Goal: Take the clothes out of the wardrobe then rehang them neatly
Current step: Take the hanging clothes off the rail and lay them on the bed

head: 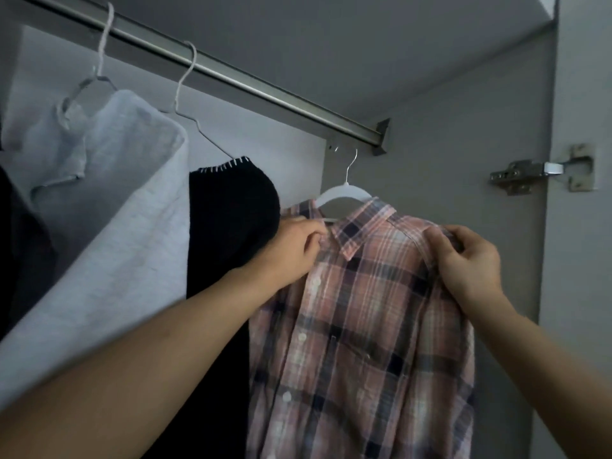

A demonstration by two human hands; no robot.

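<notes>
A pink plaid shirt hangs on a white hanger, whose hook is well below the metal rail and not on it. My left hand pinches the shirt at the collar's left side. My right hand grips the shirt's right shoulder. On the rail to the left hang a black knitted garment with white stitching and a light grey garment, each on a white wire hanger.
The wardrobe's grey back wall is behind the shirt. The open door with a metal hinge stands at the right. A dark garment shows at the far left edge. The rail's right end bracket is above the plaid shirt.
</notes>
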